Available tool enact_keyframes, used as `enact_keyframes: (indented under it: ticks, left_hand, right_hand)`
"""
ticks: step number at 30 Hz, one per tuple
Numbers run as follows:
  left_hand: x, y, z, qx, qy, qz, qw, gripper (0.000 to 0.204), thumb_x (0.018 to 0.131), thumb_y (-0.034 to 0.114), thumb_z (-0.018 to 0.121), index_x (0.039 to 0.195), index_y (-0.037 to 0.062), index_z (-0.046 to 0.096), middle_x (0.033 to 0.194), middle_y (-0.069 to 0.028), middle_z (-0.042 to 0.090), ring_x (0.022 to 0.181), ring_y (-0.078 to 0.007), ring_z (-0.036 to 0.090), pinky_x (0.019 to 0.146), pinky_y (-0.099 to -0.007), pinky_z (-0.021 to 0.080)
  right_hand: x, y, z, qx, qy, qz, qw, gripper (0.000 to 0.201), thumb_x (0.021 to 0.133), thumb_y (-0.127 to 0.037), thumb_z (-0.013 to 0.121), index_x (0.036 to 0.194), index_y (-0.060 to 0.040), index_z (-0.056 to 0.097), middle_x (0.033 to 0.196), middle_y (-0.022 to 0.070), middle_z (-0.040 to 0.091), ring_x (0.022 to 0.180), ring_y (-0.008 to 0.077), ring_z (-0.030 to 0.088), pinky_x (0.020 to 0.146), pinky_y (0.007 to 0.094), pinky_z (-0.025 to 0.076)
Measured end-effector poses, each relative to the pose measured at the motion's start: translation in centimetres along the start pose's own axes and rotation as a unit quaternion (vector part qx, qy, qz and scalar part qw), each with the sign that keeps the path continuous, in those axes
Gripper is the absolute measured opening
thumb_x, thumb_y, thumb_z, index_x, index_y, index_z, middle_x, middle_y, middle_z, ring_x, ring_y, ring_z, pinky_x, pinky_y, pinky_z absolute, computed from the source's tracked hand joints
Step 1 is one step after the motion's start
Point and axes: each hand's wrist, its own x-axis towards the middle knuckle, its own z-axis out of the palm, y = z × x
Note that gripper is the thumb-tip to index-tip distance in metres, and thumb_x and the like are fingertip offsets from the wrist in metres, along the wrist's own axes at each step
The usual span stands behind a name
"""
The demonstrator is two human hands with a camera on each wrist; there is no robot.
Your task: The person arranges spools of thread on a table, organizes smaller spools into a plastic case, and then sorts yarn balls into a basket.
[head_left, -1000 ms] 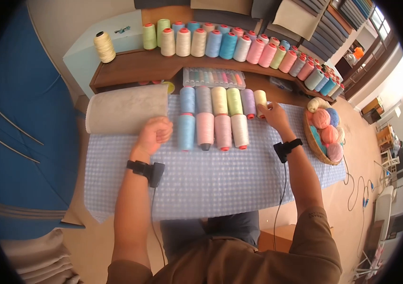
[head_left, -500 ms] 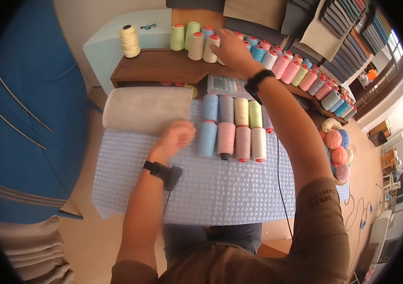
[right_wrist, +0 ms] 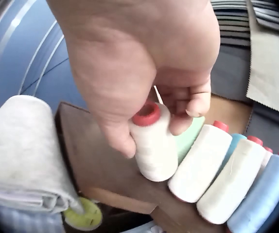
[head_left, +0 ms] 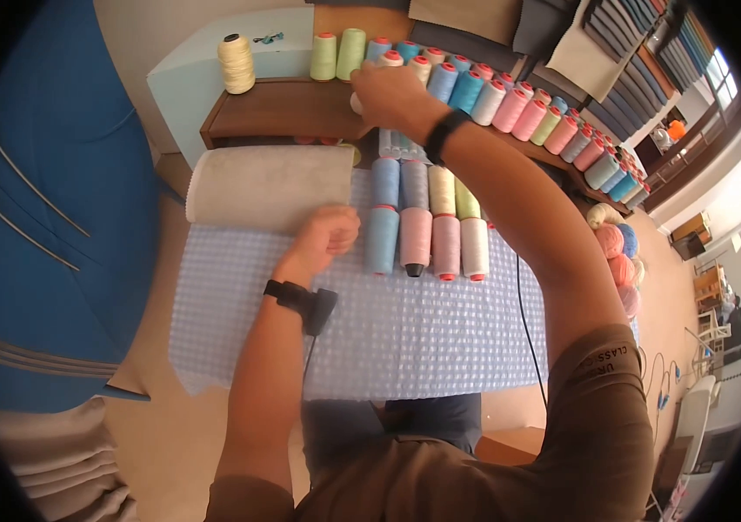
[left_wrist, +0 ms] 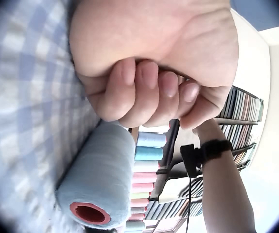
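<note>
In the right wrist view, my right hand (right_wrist: 144,82) pinches a cream thread cone (right_wrist: 156,150) by its upper part, thumb on one side and fingers on the other. The cone stands at the brown shelf, left of other cream cones (right_wrist: 202,160). In the head view that right hand (head_left: 397,96) largely covers it. My left hand (head_left: 329,235) is a fist on the gingham cloth, beside the rolled grey fabric (head_left: 270,184). A light blue thread cone (left_wrist: 98,170) lies close by its curled fingers. Several cones, including a pink one (head_left: 416,237), lie in two rows.
More upright cones (head_left: 510,109) line the curved shelf (head_left: 283,109) to the right. A yellow cone (head_left: 236,65) stands at its left end. Yarn balls (head_left: 621,268) are at the table's right, partly behind my right arm. A clear case (head_left: 395,143) sits below the shelf edge.
My right hand has left the small yellow spool at the row's right end, reached up to the shelf and taken hold of a cream cone. The left fist has stayed put.
</note>
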Motion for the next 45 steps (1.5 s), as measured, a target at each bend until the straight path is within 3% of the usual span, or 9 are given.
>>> enact_keyframes:
  ticks: [3,5,7,8,11,17,34,40,45]
  left_hand:
    - [-0.1,-0.1,0.1,0.004,0.003,-0.005,1.000,0.035,0.091,0.012,0.058,0.065,0.0183,0.034,0.059,0.0070,0.030,0.048,-0.0061,0.025,0.046,-0.0264,0.017]
    - [0.0,0.0,0.0,-0.009,0.006,-0.011,1.000,0.033,0.089,0.009,0.055,0.064,0.0162,0.034,0.058,0.0051,0.031,0.047,-0.0071,0.026,0.045,-0.0262,0.019]
    - [0.0,-0.1,0.2,0.007,0.009,0.000,1.000,0.035,0.089,0.010,0.058,0.065,0.0184,0.034,0.058,0.0071,0.030,0.047,-0.0059,0.024,0.045,-0.0263,0.017]
    - [0.1,-0.1,0.3,0.017,0.009,0.002,1.000,0.036,0.090,0.011,0.060,0.065,0.0194,0.034,0.058,0.0081,0.030,0.047,-0.0053,0.023,0.045,-0.0263,0.017]
    - [0.3,-0.2,0.1,0.014,-0.001,0.003,1.000,0.036,0.090,0.010,0.059,0.065,0.0191,0.034,0.058,0.0080,0.030,0.047,-0.0052,0.023,0.045,-0.0261,0.018]
    - [-0.1,0.1,0.4,0.052,-0.007,0.002,0.999,0.032,0.088,0.011,0.054,0.064,0.0157,0.033,0.058,0.0040,0.031,0.048,-0.0072,0.026,0.045,-0.0257,0.020]
    - [-0.3,0.2,0.6,0.047,0.011,0.001,0.999,0.034,0.090,0.009,0.058,0.065,0.0166,0.035,0.060,0.0063,0.031,0.049,-0.0055,0.027,0.045,-0.0251,0.019]
    - [-0.3,0.1,0.7,0.058,0.019,-0.003,0.998,0.027,0.088,0.011,0.060,0.067,0.0157,0.043,0.061,0.0080,0.033,0.051,-0.0044,0.026,0.048,-0.0253,0.018]
    - [-0.3,0.0,0.5,0.056,0.015,-0.007,0.998,0.027,0.088,0.011,0.059,0.067,0.0157,0.043,0.061,0.0082,0.032,0.051,-0.0047,0.026,0.048,-0.0262,0.018]
  right_hand:
    - [-7.7,0.9,-5.8,0.130,0.072,0.165,0.975,0.046,0.082,-0.035,0.080,0.109,-0.0014,0.065,0.104,0.0192,0.073,0.097,0.0368,0.073,0.080,0.0473,0.057]
    - [-15.1,3.7,-6.6,0.231,0.228,0.232,0.917,0.050,0.084,-0.035,0.081,0.115,0.0000,0.065,0.096,0.0154,0.073,0.084,0.0256,0.072,0.075,0.0380,0.056]
    - [-22.6,3.9,-7.3,0.302,0.160,0.385,0.858,0.048,0.089,-0.035,0.079,0.110,0.0046,0.063,0.092,0.0128,0.074,0.081,0.0186,0.072,0.074,0.0335,0.056]
    - [-26.8,5.3,-3.5,0.485,0.168,0.338,0.789,0.044,0.093,-0.028,0.076,0.115,0.0069,0.061,0.095,0.0123,0.074,0.084,0.0165,0.072,0.075,0.0314,0.057]
    - [-33.6,2.1,-3.3,0.538,0.050,0.470,0.698,0.050,0.094,-0.026,0.075,0.125,0.0091,0.056,0.093,0.0158,0.074,0.084,0.0177,0.071,0.070,0.0300,0.055]
    - [-36.5,-0.6,-0.3,0.346,-0.072,0.495,0.794,0.057,0.093,-0.041,0.073,0.124,0.0044,0.058,0.084,0.0150,0.074,0.072,0.0241,0.071,0.067,0.0373,0.053]
    - [-33.8,1.1,-0.4,0.259,-0.052,0.469,0.843,0.050,0.094,-0.042,0.072,0.117,0.0016,0.065,0.083,0.0170,0.071,0.076,0.0317,0.070,0.070,0.0422,0.054]
    - [-21.8,4.5,-3.3,0.271,0.133,0.266,0.915,0.040,0.094,-0.027,0.071,0.124,-0.0026,0.064,0.102,0.0201,0.069,0.092,0.0399,0.068,0.078,0.0447,0.055]
    - [-6.3,5.0,-1.1,0.202,0.189,0.095,0.956,0.047,0.094,-0.023,0.065,0.136,-0.0028,0.057,0.123,0.0263,0.063,0.112,0.0435,0.064,0.094,0.0491,0.054]
